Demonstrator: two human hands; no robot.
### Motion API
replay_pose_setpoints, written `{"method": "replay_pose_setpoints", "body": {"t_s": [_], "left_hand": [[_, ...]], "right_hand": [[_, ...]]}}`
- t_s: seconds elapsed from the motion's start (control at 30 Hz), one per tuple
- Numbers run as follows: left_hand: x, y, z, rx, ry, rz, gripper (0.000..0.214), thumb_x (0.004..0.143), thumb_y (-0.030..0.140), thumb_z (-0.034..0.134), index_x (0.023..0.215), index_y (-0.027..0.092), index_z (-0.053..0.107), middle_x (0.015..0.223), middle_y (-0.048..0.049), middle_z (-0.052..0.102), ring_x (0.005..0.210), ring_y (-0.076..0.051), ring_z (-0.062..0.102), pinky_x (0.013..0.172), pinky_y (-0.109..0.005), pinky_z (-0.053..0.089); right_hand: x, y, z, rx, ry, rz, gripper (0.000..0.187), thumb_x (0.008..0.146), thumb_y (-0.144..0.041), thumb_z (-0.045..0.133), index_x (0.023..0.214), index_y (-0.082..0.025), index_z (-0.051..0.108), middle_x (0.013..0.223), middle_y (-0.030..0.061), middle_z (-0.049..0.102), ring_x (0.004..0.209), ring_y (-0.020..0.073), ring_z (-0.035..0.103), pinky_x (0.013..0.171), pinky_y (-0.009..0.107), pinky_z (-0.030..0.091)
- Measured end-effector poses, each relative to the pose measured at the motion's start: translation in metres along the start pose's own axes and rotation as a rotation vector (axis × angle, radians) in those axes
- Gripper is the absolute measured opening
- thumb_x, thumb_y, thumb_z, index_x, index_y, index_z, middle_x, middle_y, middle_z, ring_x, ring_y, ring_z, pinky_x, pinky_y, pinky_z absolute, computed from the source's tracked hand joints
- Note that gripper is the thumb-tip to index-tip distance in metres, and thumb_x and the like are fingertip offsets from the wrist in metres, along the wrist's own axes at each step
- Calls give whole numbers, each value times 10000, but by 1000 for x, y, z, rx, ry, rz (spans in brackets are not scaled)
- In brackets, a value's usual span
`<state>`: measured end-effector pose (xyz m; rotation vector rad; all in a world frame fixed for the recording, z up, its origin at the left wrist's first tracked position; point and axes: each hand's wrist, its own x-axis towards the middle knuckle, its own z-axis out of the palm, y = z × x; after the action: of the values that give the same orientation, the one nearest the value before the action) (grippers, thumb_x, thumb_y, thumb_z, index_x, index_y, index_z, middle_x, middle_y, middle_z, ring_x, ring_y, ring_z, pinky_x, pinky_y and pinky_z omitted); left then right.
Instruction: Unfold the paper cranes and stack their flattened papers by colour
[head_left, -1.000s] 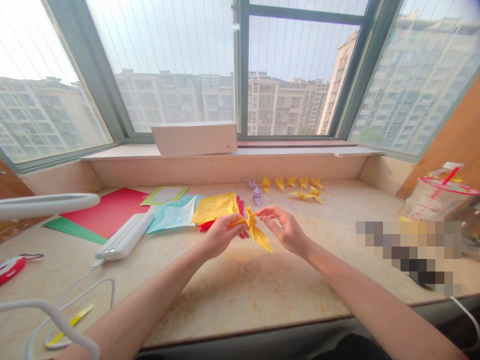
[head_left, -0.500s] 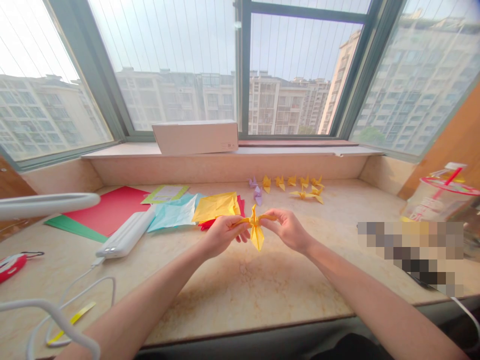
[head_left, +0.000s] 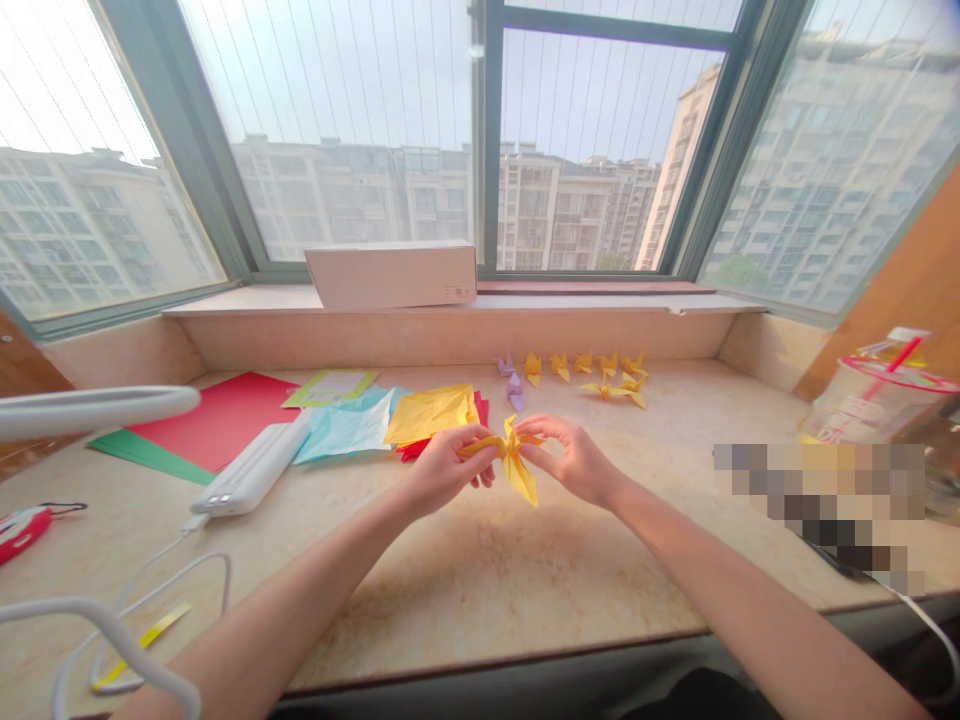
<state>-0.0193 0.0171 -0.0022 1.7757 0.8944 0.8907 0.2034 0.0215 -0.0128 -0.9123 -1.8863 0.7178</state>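
A yellow paper crane (head_left: 517, 472) is held above the tabletop, its tail or neck pointing down and slightly right. My left hand (head_left: 448, 468) pinches the crane's left wing between thumb and fingers. On the other side, my right hand (head_left: 576, 460) has its thumb and fingertips at the right wing, closed around it. Behind my hands stands a row of finished yellow cranes (head_left: 559, 366), with a larger spread one (head_left: 606, 390) in front of them. Two small purple cranes (head_left: 514, 391) are at the row's left end.
Left of my hands lie yellow sheets (head_left: 431, 412), blue paper (head_left: 341, 432), red paper (head_left: 225, 410) and a white power bank (head_left: 253, 470) with a cable. A white box (head_left: 390, 277) rests on the sill. At right is a clear cup (head_left: 862, 400) with a red straw.
The crane has tilted, its lower point swinging to the right. My right fingers have shifted a little on the wing; my left hand stays almost in place.
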Motion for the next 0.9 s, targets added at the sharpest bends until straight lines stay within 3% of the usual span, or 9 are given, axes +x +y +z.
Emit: {"method": "replay_pose_setpoints", "body": {"t_s": [0.1, 0.2, 0.4, 0.53, 0.63, 0.77, 0.9], "left_hand": [[-1, 0, 1, 60, -3, 3, 220, 888, 353, 608, 894, 137, 644, 659, 1, 621, 579, -106, 610, 561, -219, 502], [-2, 0, 2, 108, -33, 13, 209, 890, 342, 596, 886, 142, 656, 674, -1, 616, 590, -109, 611, 569, -222, 508], [-3, 3, 2, 148, -5, 3, 207, 900, 334, 569, 875, 143, 644, 644, 3, 608, 572, -109, 606, 558, -219, 507], [-2, 5, 0, 102, 32, -11, 221, 907, 350, 556, 879, 139, 618, 635, 4, 605, 558, -109, 604, 540, -217, 501], [-1, 3, 0, 56, 52, -9, 230, 914, 366, 547, 891, 141, 588, 644, 1, 611, 547, -114, 607, 529, -227, 503], [1, -1, 1, 25, 67, 7, 224, 919, 377, 543, 894, 155, 561, 648, 7, 609, 533, -119, 618, 501, -221, 491], [3, -2, 2, -32, 112, 29, 208, 919, 380, 534, 911, 172, 538, 665, 13, 612, 518, -122, 629, 473, -216, 489]], "right_hand": [[-1, -1, -1, 67, -91, 16, 355, 916, -461, 580, 1133, -208, 702, 1228, 102, 649, 1177, 253, 586, 1047, 428, 417], [-1, 0, 1, 117, -151, 60, 369, 892, -480, 612, 1105, -198, 715, 1213, 107, 654, 1168, 269, 587, 1054, 447, 401], [-1, 4, 6, 197, -127, 24, 310, 832, -394, 715, 1091, -234, 659, 1175, 66, 668, 1129, 236, 593, 1015, 421, 414], [-3, 0, 4, 114, -31, -100, 152, 841, -325, 711, 932, -229, 635, 1155, 61, 662, 1101, 219, 608, 988, 412, 428], [-4, -3, 2, -63, 35, -283, 37, 882, -247, 657, 848, -233, 654, 1089, 63, 680, 1057, 220, 616, 961, 431, 430], [-5, -2, -3, -228, 64, -474, 114, 880, -162, 643, 838, -259, 686, 1055, 52, 697, 1055, 229, 602, 937, 448, 419], [-5, -2, -8, -327, 22, -469, 164, 864, -136, 646, 902, -277, 720, 1143, 57, 666, 1117, 244, 569, 963, 469, 395]]}}
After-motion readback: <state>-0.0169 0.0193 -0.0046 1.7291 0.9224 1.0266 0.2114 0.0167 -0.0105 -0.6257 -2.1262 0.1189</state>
